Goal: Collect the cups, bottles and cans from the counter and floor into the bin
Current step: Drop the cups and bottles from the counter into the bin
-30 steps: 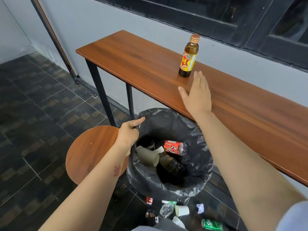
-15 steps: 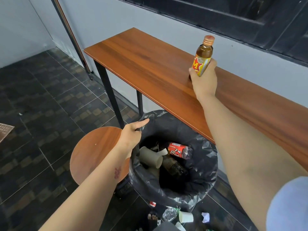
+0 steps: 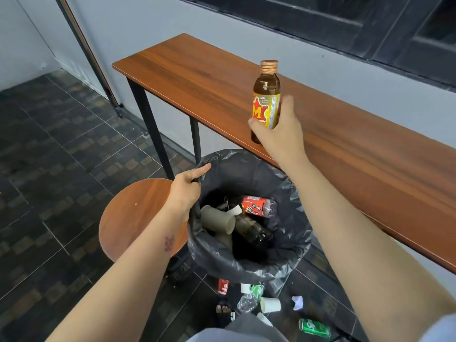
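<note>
My right hand (image 3: pixel 280 134) grips a small brown glass bottle (image 3: pixel 266 95) with a yellow and red label and a copper cap, held upright just above the wooden counter (image 3: pixel 345 154) near its front edge. My left hand (image 3: pixel 186 191) holds the rim of the bin (image 3: pixel 293 248), which is lined with a black bag and stands below the counter. Inside the bin lie paper cups (image 3: pixel 218 219), a red-labelled bottle (image 3: pixel 257 206) and a dark bottle (image 3: pixel 253 230). On the floor beyond the bin lie a red can (image 3: pixel 222 286), a clear plastic bottle (image 3: pixel 248 301), a paper cup (image 3: pixel 270 304) and a green can (image 3: pixel 314 328).
A round wooden stool (image 3: pixel 133 218) stands left of the bin, touching it. Black counter legs (image 3: pixel 150 129) rise behind the stool. A crumpled paper (image 3: pixel 297 302) lies on the dark tiled floor. A grey wall with a dark window frame runs behind the counter.
My right hand reached from the counter's edge to the brown bottle, closed around it and lifted it slightly toward me. My left hand stayed on the bin's rim.
</note>
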A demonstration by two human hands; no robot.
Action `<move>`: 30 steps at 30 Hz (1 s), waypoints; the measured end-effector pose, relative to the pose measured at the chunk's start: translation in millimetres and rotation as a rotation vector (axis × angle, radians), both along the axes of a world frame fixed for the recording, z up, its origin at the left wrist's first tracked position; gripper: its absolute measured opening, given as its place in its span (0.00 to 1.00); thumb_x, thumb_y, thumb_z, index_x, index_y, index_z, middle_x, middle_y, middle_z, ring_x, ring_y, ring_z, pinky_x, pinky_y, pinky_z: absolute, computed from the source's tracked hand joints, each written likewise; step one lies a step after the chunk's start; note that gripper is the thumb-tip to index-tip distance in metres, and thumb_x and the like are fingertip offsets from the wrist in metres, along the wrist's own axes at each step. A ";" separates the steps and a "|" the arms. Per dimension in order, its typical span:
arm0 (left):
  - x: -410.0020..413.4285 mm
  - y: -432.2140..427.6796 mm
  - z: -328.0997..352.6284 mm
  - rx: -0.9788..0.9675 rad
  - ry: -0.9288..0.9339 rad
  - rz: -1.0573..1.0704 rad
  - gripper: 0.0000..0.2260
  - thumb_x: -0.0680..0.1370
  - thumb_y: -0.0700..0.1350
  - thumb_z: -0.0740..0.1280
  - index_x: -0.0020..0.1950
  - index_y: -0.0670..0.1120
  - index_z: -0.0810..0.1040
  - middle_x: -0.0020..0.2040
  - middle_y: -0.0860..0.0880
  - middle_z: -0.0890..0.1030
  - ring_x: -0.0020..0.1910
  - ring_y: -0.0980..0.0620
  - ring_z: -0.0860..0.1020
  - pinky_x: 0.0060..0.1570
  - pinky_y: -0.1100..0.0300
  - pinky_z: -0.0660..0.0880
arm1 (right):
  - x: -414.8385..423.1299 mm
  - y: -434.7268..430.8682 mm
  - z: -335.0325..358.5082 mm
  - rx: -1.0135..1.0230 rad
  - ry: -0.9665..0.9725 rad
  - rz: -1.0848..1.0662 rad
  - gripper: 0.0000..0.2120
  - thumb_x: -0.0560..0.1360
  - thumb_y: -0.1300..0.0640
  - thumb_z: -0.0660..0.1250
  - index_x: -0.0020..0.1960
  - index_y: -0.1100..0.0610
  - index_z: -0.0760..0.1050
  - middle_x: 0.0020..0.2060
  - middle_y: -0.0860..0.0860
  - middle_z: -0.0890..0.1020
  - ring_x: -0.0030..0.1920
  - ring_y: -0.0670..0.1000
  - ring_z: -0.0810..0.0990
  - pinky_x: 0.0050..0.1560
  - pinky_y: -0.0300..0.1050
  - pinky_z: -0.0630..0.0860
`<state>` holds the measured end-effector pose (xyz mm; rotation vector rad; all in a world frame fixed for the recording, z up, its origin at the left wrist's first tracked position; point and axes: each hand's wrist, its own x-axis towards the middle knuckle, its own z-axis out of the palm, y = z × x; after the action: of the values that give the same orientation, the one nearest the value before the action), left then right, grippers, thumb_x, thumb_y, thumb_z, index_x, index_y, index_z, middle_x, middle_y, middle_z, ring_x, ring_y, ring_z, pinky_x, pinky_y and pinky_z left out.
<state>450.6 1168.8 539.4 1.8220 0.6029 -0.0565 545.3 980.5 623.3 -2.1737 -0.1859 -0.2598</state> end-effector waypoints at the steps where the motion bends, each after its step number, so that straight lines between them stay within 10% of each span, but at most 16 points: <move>1: -6.1 0.9 -1.2 -0.002 0.001 0.002 0.30 0.78 0.27 0.52 0.64 0.55 0.80 0.52 0.44 0.83 0.18 0.58 0.61 0.19 0.66 0.60 | -17.3 2.1 -1.4 -0.029 -0.003 0.030 0.24 0.72 0.44 0.71 0.58 0.50 0.62 0.50 0.48 0.76 0.47 0.46 0.79 0.44 0.43 0.80; 7: -48.9 14.1 -3.6 -0.004 -0.030 -0.048 0.30 0.78 0.28 0.54 0.62 0.59 0.82 0.51 0.48 0.85 0.38 0.46 0.74 0.36 0.56 0.70 | -120.7 8.8 -53.0 -0.254 0.096 0.108 0.22 0.70 0.42 0.71 0.53 0.49 0.63 0.46 0.47 0.75 0.42 0.46 0.77 0.37 0.44 0.76; 11: -89.1 17.1 3.7 -0.015 -0.053 -0.106 0.27 0.79 0.28 0.55 0.66 0.54 0.79 0.52 0.50 0.82 0.36 0.53 0.78 0.30 0.73 0.68 | -173.5 14.0 -103.1 -0.531 0.301 0.073 0.24 0.70 0.41 0.69 0.57 0.53 0.63 0.52 0.51 0.76 0.49 0.55 0.77 0.44 0.49 0.72; 12: -100.6 17.0 6.4 -0.013 -0.060 -0.119 0.27 0.80 0.28 0.54 0.67 0.53 0.79 0.47 0.50 0.81 0.53 0.57 0.67 0.27 0.73 0.66 | -187.3 16.6 -115.2 -0.610 0.329 0.074 0.26 0.71 0.41 0.68 0.59 0.55 0.64 0.54 0.53 0.76 0.52 0.56 0.77 0.47 0.50 0.72; 14: -123.6 18.2 9.2 -0.008 -0.068 -0.142 0.26 0.80 0.29 0.54 0.68 0.53 0.78 0.35 0.49 0.75 0.31 0.59 0.56 0.26 0.70 0.67 | -215.8 23.7 -138.3 -0.765 0.349 0.078 0.27 0.71 0.39 0.67 0.60 0.56 0.65 0.56 0.54 0.77 0.56 0.57 0.77 0.56 0.52 0.70; 16: -144.6 17.2 11.8 0.001 -0.048 -0.183 0.26 0.81 0.29 0.54 0.69 0.54 0.77 0.48 0.42 0.81 0.49 0.60 0.66 0.33 0.70 0.73 | -240.7 28.4 -155.6 -0.888 0.342 0.086 0.27 0.72 0.38 0.64 0.59 0.56 0.65 0.58 0.54 0.78 0.58 0.56 0.77 0.60 0.51 0.67; 17: -154.6 16.0 13.5 0.007 -0.044 -0.201 0.27 0.80 0.29 0.54 0.68 0.55 0.77 0.44 0.46 0.79 0.29 0.59 0.68 0.31 0.71 0.72 | -251.7 29.4 -161.3 -0.926 0.340 0.086 0.26 0.73 0.37 0.63 0.60 0.56 0.66 0.59 0.54 0.77 0.59 0.56 0.76 0.61 0.51 0.66; 20: -176.1 13.0 12.9 0.032 -0.047 -0.233 0.28 0.80 0.29 0.54 0.68 0.56 0.77 0.55 0.52 0.79 0.26 0.56 0.69 0.26 0.67 0.70 | -282.4 26.8 -170.0 -1.004 0.314 0.098 0.28 0.75 0.37 0.62 0.64 0.56 0.66 0.61 0.54 0.76 0.61 0.56 0.72 0.60 0.51 0.65; 24: -197.4 7.2 4.0 0.058 -0.024 -0.281 0.27 0.80 0.29 0.54 0.68 0.56 0.77 0.70 0.50 0.74 0.60 0.32 0.73 0.59 0.43 0.75 | -318.0 9.6 -172.1 -0.992 0.147 0.096 0.29 0.77 0.35 0.56 0.68 0.54 0.68 0.63 0.52 0.74 0.63 0.55 0.70 0.62 0.51 0.66; 30: -220.0 -3.1 -20.3 0.079 0.016 -0.272 0.26 0.80 0.30 0.56 0.68 0.55 0.77 0.71 0.49 0.74 0.60 0.38 0.77 0.46 0.59 0.78 | -347.3 -56.6 -165.4 -1.029 0.101 -0.097 0.35 0.78 0.36 0.55 0.79 0.53 0.56 0.79 0.56 0.56 0.79 0.57 0.51 0.76 0.58 0.50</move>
<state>230.5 1165.6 519.1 1.9727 0.3688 -0.2331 198.0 923.9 457.9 -3.2145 -0.1755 -0.1056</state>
